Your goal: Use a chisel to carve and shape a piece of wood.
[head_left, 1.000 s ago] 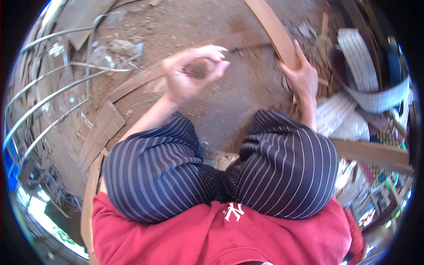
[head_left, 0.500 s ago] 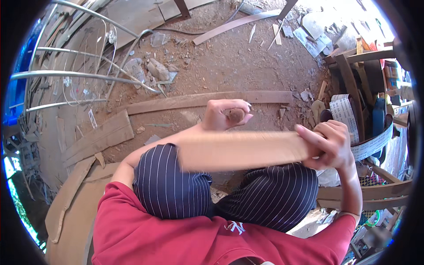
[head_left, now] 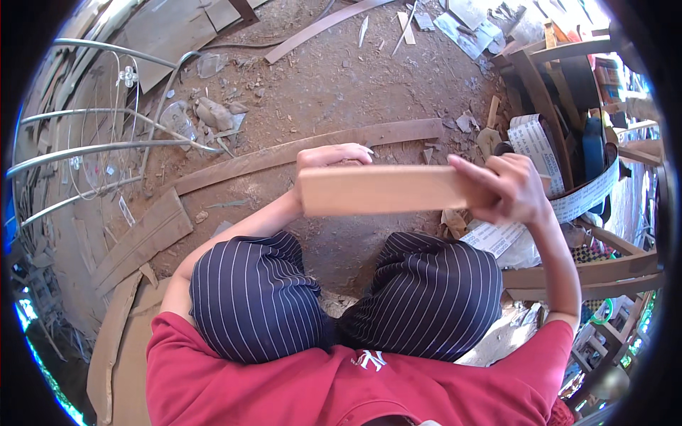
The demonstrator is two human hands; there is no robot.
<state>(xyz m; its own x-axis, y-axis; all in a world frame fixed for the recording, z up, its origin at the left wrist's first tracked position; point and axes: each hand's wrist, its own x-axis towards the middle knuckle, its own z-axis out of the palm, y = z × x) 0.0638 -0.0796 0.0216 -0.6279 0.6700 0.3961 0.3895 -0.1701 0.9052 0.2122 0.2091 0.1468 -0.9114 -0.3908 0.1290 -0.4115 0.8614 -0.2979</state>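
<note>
My right hand (head_left: 510, 186) is closed round the narrow end of a flat, pale wooden paddle (head_left: 383, 190). The paddle lies crosswise above my knees, its broad end reaching left and slightly blurred. Behind that end is my left hand (head_left: 332, 154), its bent fingers showing above the paddle's upper edge. The round brown piece it gripped earlier is now hidden by the paddle. Whether the paddle touches the left hand I cannot tell.
Curved wooden strips (head_left: 312, 153) lie on the dirt floor ahead. A bent metal frame (head_left: 106, 145) stands at the left. At the right are a printed white band (head_left: 534, 142), stacked wooden slats (head_left: 547, 99) and curved boards (head_left: 590, 275). Brown sheeting (head_left: 138, 362) lies at lower left.
The paddle has risen in view and moved over the left hand, covering the round brown piece. The left hand appears further left and higher. My knees have spread apart.
</note>
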